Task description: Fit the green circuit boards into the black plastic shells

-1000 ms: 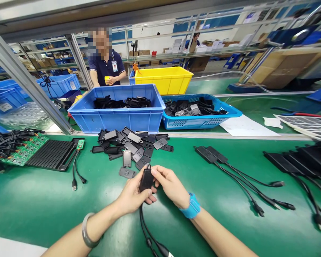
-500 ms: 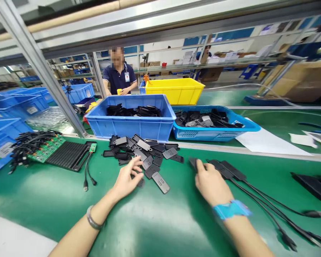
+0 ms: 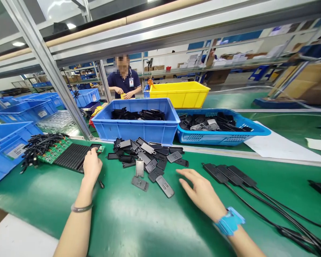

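Note:
My left hand [image 3: 92, 165] is closed at the near right end of a row of black casings [image 3: 73, 157], its fingers on a black casing with a green circuit board [image 3: 101, 149]. The fingertips are partly hidden. A black cable plug [image 3: 101, 184] shows beside that wrist. My right hand [image 3: 200, 191] is open and holds nothing, its fingers stretched towards the loose flat black covers [image 3: 164, 186]. To its right lie three black cased units [image 3: 214, 173] with long cables [image 3: 259, 205]. A small grey metal-looking plate [image 3: 139, 167] rests at the near edge of the pile of covers.
Behind the pile stand a blue bin [image 3: 135, 130] and a light-blue basket [image 3: 219, 137], both with black parts inside. A yellow bin [image 3: 179, 94] is farther back. A metal post [image 3: 56, 75] rises at left. Across the bench a person [image 3: 125, 80] works with both hands.
My left hand has moved left from the pile to the row of casings. My right hand has let go of a black cased unit, now beside two others, and has opened.

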### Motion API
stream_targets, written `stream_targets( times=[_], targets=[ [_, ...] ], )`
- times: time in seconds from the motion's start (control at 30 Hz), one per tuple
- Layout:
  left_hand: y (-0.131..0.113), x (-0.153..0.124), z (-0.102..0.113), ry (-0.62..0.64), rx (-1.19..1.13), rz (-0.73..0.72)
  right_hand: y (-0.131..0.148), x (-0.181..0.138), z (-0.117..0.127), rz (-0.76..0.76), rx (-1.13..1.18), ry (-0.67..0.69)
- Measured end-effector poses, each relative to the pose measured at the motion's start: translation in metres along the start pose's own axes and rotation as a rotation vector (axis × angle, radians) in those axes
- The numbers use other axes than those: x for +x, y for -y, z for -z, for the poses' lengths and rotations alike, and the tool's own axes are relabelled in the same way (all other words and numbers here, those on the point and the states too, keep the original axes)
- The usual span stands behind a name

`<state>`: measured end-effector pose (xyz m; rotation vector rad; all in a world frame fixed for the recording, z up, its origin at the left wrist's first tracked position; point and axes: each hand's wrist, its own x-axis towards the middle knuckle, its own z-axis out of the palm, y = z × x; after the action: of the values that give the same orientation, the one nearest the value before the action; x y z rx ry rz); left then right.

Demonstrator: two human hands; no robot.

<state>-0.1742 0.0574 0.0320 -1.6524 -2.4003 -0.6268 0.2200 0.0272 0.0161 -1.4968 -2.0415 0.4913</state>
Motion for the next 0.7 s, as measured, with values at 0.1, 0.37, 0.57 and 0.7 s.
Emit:
stream_targets(
  times=[0.1,0.37,0.57,0.7],
  targets=[
    [-0.028,-0.014,0.005,0.101,-0.548,-0.145,0.022,-0.006,-0.011,-0.118,0.578,0.283],
    [-0.085,-0.057,-0.017,0.346,-0.682,-0.755,0.062,-0.021,-0.033,-0.411,1.609,0.375],
    [-0.089,-0.048,-0.036,0.120,-0.124,-0.951,0.063,-0.018,-0.011,-0.460,1.426,0.308],
    [-0.089,-0.049,-0.022,0.115,-0.206,-0.857,0.062,-0.018,0.009,-0.372,1.159,0.270]
  ],
)
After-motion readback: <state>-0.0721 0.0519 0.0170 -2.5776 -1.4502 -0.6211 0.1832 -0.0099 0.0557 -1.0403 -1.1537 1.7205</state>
